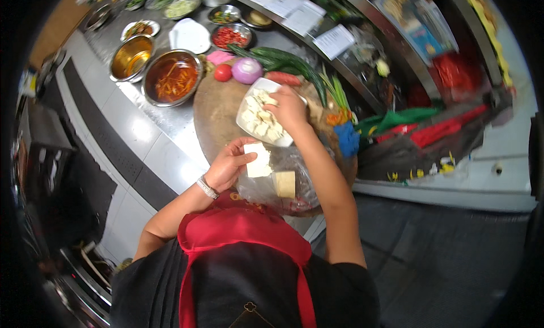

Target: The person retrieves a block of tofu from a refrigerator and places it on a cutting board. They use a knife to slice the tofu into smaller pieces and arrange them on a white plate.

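In my left hand [227, 166] is a white tofu slab [257, 160], its right edge ragged, held between thumb and fingers above a clear plastic bag [255, 192]. Another pale yellowish tofu block [285, 184] rests on that bag, to the right of the slab and nearer to me. My right hand [290, 107] reaches into a white square bowl [243, 120] heaped with torn tofu pieces [258, 115]. Its thumb and fingertips pinch a piece at the top of the heap. The bowl stands on a round wooden chopping block [214, 111].
Along the block's far edge lie a tomato [222, 72], a peeled onion [247, 70], cucumbers [280, 58], a carrot [284, 77] and scallions [336, 90]. A blue cloth [347, 139] lies at right. Metal bowls of red liquid [172, 78] and amber liquid [132, 58] stand left. A shelf edge [297, 37] overhangs behind.
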{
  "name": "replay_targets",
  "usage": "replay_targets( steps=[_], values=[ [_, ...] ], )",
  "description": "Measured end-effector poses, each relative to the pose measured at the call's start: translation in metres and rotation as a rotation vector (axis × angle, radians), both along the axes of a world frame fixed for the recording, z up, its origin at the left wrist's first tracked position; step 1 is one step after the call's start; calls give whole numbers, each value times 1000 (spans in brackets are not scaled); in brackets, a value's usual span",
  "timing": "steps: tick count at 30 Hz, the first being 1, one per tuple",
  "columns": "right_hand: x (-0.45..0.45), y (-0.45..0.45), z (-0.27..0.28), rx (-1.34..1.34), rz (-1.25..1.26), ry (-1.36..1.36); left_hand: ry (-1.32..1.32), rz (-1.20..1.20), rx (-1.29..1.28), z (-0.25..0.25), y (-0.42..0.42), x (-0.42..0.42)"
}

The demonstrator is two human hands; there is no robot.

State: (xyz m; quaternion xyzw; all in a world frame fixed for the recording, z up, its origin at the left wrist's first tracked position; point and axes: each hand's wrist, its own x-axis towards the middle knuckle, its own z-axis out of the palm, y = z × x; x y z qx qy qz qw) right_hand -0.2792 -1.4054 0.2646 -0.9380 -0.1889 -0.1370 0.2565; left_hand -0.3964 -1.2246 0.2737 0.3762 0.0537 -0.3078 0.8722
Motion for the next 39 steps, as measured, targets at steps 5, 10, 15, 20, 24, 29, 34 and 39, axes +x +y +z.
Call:
replay_targets(
  steps=[5,10,15,20,24,29,34,39],
  values=[
    [-57,-6,35,413,-117,173,-187,50,141,15,-11,-10],
    [-165,-43,30,1016,56,795,-446,-136,179,17,-56,-17],
    [-207,-66,32,589,-509,656,-1095,-289,837,22,-53,-23],
    [-215,-52,-12,64,-401,607,-1478,-758,1127,-2,-17,-18],
    [-214,-70,8,146,-529,325,-1386,-1031,1187,-5,-8,-15],
    [-176,-106,12,-109,-668,-11,-1314,-1201,1224,-18,-13,-16],
    [-165,-132,-23,142,-482,364,-1292,-1117,1148,-9,-14,-12],
    [-168,-143,18,539,-217,252,-1539,-760,966,17,-26,-28]
  ],
)
